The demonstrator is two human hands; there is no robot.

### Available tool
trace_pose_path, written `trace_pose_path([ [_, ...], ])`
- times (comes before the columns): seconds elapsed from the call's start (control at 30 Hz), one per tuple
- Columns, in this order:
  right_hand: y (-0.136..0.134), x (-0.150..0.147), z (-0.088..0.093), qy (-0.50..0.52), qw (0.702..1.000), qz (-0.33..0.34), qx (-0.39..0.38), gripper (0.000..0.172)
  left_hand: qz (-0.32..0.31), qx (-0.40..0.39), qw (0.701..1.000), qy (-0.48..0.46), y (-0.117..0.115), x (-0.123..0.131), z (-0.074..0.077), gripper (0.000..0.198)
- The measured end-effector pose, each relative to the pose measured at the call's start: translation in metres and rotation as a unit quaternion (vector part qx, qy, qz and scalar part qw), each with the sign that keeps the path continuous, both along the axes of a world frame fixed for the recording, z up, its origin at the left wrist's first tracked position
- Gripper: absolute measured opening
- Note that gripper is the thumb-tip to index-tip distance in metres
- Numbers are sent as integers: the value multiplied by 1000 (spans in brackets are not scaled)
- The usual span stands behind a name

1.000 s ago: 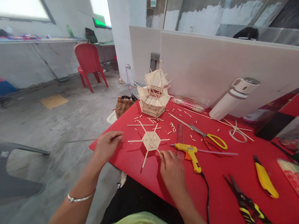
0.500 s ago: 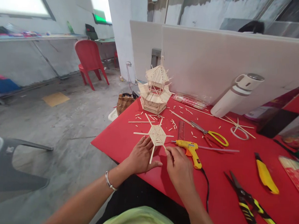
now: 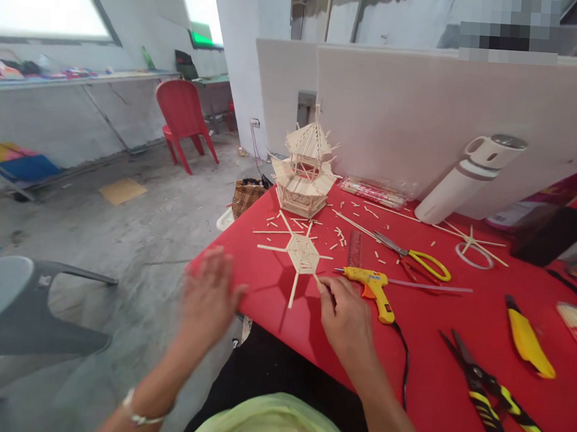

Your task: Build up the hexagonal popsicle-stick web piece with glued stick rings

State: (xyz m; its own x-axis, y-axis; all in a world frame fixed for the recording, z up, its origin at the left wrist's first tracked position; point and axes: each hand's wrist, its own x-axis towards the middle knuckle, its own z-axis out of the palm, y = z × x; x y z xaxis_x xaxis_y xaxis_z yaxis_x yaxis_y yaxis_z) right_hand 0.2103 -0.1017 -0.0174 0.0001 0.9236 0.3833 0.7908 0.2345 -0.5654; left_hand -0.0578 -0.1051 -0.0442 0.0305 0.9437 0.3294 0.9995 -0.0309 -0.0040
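Head view: right-hand grip (image 3: 348, 316) narrow, thumb and fingers pinching the near-right spoke (image 3: 317, 279) of the hexagonal stick frame (image 3: 302, 253). Left hand (image 3: 210, 296) blurred, fingers apart, nothing visible in it, off to the left over the near-left edge of the red counter (image 3: 249, 262). Frame sits between the hands toward the far side, seemingly raised: its shadow falls on the counter, apart from it. Glue gun (image 3: 374, 290) lies just right of the right hand, ruler (image 3: 355, 247) beyond it, stick scraps (image 3: 338, 237) farther off. Stick tower (image 3: 305, 181) stands upright at the far-left corner.

Progress, judged by looks: frame part-built. Middle is filled with nested rows of sticks; outer lengths of all six spokes are bare, so any outer rows aren't there. Tower has two roof tiers in place; frame is separate from it.

Versus half a second ago: left hand was right at the frame's near-left side, now well apart from it. Right hand pinches the same spoke. Glue gun, ruler and tower unmoved on the counter.
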Motion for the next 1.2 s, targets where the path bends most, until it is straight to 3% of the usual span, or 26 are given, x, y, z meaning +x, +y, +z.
trace_pose_path([
  [0.1,-1,3,8,5,1000,-2,16,30,-272,-15,962,-37,17,87,-18,63],
  [0.17,-3,7,12,7,1000,-2,16,29,-346,-40,935,-59,35,116,-26,62],
  [0.23,-5,9,14,10,1000,-5,9,29,-305,-79,948,-52,54,110,-26,66],
  [0.33,-4,7,10,10,1000,-5,-3,30,-146,-102,984,-28,69,48,-20,72],
  [0.43,-1,-4,2,-9,1000,7,-17,30,12,-97,995,-5,55,-32,-17,74],
  [0.5,-1,-13,-7,-33,999,20,-34,30,91,-103,990,-7,37,-72,-20,77],
  [0.6,-3,-23,-21,-73,995,35,-65,30,78,-115,990,-15,16,-94,-26,79],
  [0.77,-6,-27,-34,-120,990,16,-76,34,66,-76,995,-17,16,-79,-21,65],
  [0.93,-2,-26,-36,-132,989,15,-65,36,-19,-1,999,-32,63,-68,-8,46],
  [1.07,-2,-27,-39,-138,989,8,-42,35,-73,-38,993,-88,118,-65,-12,36],
  [1.2,-2,-28,-41,-154,988,2,-22,31,-115,-52,987,-100,151,-54,-9,26],
])
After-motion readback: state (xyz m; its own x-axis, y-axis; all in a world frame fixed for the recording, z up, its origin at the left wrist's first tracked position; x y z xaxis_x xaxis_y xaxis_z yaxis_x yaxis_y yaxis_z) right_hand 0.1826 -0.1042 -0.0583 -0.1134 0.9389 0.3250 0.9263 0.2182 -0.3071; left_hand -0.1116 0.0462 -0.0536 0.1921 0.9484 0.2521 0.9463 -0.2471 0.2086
